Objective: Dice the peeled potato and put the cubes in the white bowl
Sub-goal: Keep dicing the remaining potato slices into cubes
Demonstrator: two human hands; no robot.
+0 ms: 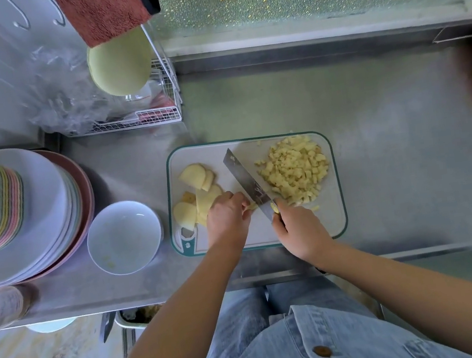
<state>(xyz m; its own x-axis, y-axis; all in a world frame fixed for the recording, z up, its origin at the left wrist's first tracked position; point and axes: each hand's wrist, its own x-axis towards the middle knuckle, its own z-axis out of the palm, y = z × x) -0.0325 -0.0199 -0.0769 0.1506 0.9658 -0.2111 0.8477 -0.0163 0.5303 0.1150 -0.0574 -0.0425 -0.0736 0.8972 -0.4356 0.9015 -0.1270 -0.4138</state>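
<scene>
I count one cutting board [330, 216], one knife [245, 177] and one white bowl [124, 237]. Two hands are on the board's near side: left hand [226, 217] and right hand [299, 230]. The potato slices [194, 175] at the board's left look like five, though they overlap. The potato cubes [295, 166] on the right form one heap, too many to count.

No legible txt. Marks on knife blade [248, 180], just R of left hand [227, 220] fingers [242, 200], too blurred; emblem on cutting board [195, 158] corner, below-L of fingers, same.
</scene>
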